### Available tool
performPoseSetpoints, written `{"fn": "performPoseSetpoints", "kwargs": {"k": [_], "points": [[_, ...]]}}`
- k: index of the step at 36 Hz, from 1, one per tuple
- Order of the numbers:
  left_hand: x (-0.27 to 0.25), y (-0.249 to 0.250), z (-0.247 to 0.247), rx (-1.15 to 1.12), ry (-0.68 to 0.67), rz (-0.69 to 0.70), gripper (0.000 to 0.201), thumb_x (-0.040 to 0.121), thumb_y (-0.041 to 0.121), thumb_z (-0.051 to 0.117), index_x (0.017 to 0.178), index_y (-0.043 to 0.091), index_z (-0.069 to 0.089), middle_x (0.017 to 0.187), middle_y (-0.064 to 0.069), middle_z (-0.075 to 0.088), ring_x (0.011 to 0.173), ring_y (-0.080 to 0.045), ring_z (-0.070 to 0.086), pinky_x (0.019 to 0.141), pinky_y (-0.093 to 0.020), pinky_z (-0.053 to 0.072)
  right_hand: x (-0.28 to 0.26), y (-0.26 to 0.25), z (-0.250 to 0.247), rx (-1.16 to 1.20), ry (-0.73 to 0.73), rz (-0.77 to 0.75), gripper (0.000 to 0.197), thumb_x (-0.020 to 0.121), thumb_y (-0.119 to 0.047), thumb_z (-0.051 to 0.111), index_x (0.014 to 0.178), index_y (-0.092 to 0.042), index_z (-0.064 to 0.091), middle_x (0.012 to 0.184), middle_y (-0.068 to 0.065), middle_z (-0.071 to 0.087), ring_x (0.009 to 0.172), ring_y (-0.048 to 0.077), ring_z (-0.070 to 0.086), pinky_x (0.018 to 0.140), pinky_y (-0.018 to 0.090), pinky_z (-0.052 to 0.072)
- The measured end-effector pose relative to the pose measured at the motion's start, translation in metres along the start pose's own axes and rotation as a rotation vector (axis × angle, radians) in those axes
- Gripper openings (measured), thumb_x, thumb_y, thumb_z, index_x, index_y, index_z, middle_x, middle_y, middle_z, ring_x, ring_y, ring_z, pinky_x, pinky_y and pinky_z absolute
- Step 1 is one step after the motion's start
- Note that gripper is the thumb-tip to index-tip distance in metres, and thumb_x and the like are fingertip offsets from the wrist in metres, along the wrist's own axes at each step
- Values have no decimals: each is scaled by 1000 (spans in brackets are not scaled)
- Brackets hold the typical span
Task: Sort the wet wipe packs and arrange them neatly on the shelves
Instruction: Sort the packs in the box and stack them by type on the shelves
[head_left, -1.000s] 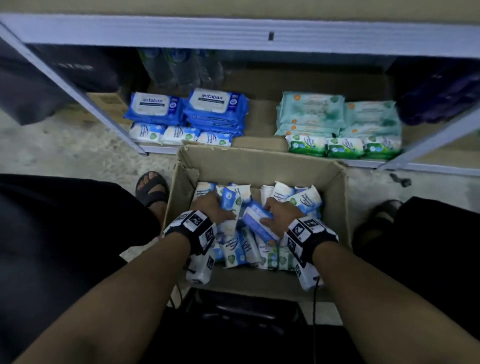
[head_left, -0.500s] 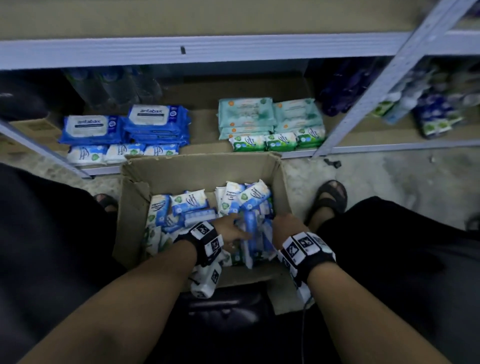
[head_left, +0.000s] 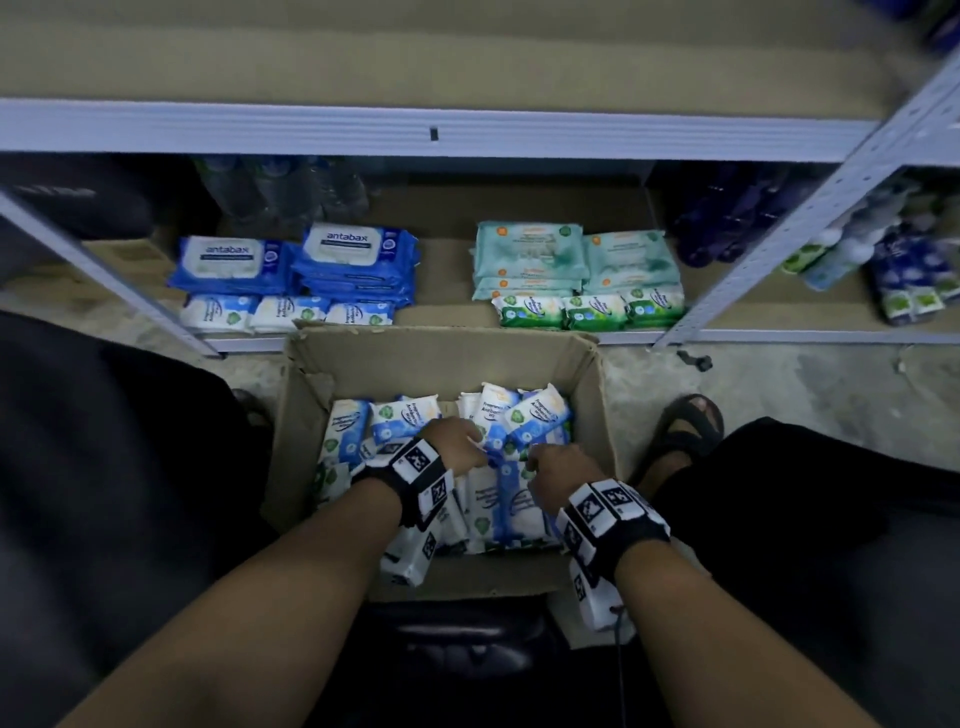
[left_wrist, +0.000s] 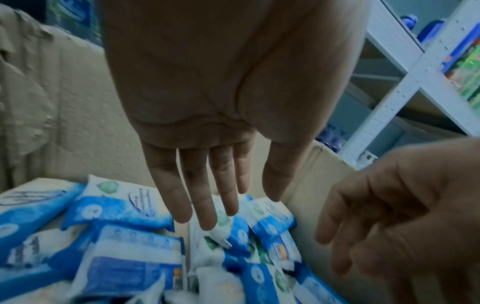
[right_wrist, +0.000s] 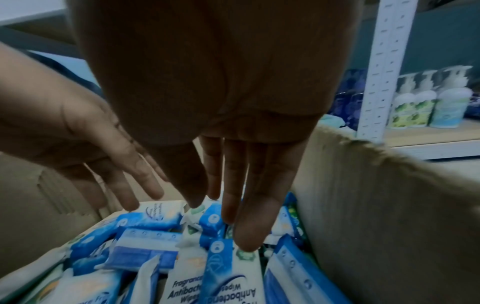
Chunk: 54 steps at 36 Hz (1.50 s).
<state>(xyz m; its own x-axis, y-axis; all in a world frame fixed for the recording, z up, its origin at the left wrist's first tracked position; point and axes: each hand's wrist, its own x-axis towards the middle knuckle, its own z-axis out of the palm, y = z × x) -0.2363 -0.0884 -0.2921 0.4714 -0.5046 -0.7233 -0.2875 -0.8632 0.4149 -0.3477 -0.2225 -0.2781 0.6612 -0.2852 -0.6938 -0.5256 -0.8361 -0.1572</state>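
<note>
Both hands have let go of the packs they were gripping and now hover, the left hand (head_left: 457, 441) and right hand (head_left: 558, 470) with fingers straight, just above the wipe packs (head_left: 535, 415) in the box (head_left: 441, 358), which look light, soft and slippery, best pinched across the middle.

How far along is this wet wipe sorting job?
Partly done. Done: on the shelf, dark blue packs and white-blue packs sit grouped left, teal packs and green packs right. In hand: nothing; the left hand and right hand reach open-fingered into the cardboard box. Left: the many loose packs in the box.
</note>
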Motion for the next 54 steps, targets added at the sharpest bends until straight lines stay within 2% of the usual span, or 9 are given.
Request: {"fn": "performPoseSetpoints", "kwargs": {"k": [3, 6, 17, 25, 28, 34, 37, 44, 54], "points": [[-7, -19, -15, 14, 46, -14, 20, 95, 34, 59, 110, 20, 61, 114, -12, 58, 121, -29, 55, 87, -28, 42, 11, -15, 5, -12, -51, -59, 35, 94, -19, 59, 128, -13, 58, 128, 12, 58, 116, 27, 57, 92, 35, 52], [-13, -48, -23, -5, 82, -95, 43, 96, 36, 57, 136, 21, 53, 143, -4, 50, 125, -26, 50, 97, -30, 43, 22, -29, 9, -25, -97, -98, 38, 93, -26, 62, 129, -15, 56, 131, 11, 57, 118, 28, 55, 94, 34, 50], [-38, -137, -25, -12, 58, -231, 48, 95, 30, 62, 138, 14, 50, 141, -6, 51, 125, -25, 51, 103, -36, 44, 68, -83, 42, -42, -177, -247, 27, 89, -30, 67, 110, -14, 68, 119, 9, 65, 106, 27, 62, 89, 32, 52], [-49, -142, -42, 81, 735, 27, 26, 83, 5, 65, 108, 14, 69, 108, -12, 67, 101, -37, 57, 79, -44, 51, 99, -120, 63, -36, -301, -376, 33, 86, -33, 71, 116, -18, 67, 121, 5, 65, 105, 27, 62, 82, 30, 51], [-49, -152, -46, 205, 862, -82, 37, 78, 7, 65, 114, 17, 65, 118, -10, 60, 104, -37, 49, 80, -46, 42, 107, -132, 73, -21, -308, -411, 37, 86, -35, 70, 120, -21, 65, 120, 2, 65, 109, 26, 62, 87, 31, 51], [-48, -180, -39, -155, 737, -280, 71, 90, 6, 54, 154, 23, 26, 150, -12, 35, 127, -37, 45, 94, -46, 47, 116, -149, 89, 80, -311, -462, 46, 91, -30, 65, 134, -15, 57, 131, 9, 59, 120, 26, 56, 98, 34, 48], [-50, -184, -38, -162, 743, -244, 64, 95, 13, 51, 154, 27, 29, 145, -11, 46, 115, -35, 55, 80, -45, 54, 119, -157, 99, 64, -297, -461, 43, 92, -30, 62, 132, -13, 56, 127, 12, 60, 114, 30, 58, 92, 36, 51], [-55, -195, -43, -309, 792, -156, 53, 95, 37, 49, 148, 29, 42, 130, -3, 61, 107, -19, 61, 83, -35, 54, 120, -178, 112, 17, -351, -412, 41, 87, -27, 69, 123, -12, 58, 117, 13, 65, 105, 33, 63, 88, 40, 55], [-57, -198, -42, -407, 750, -159, 56, 96, 25, 60, 147, 38, 40, 129, -1, 62, 104, -17, 64, 82, -40, 57, 120, -187, 104, 24, -436, -411, 33, 90, -42, 64, 81, -10, 60, 86, 9, 60, 84, 27, 60, 63, 29, 44]]}}
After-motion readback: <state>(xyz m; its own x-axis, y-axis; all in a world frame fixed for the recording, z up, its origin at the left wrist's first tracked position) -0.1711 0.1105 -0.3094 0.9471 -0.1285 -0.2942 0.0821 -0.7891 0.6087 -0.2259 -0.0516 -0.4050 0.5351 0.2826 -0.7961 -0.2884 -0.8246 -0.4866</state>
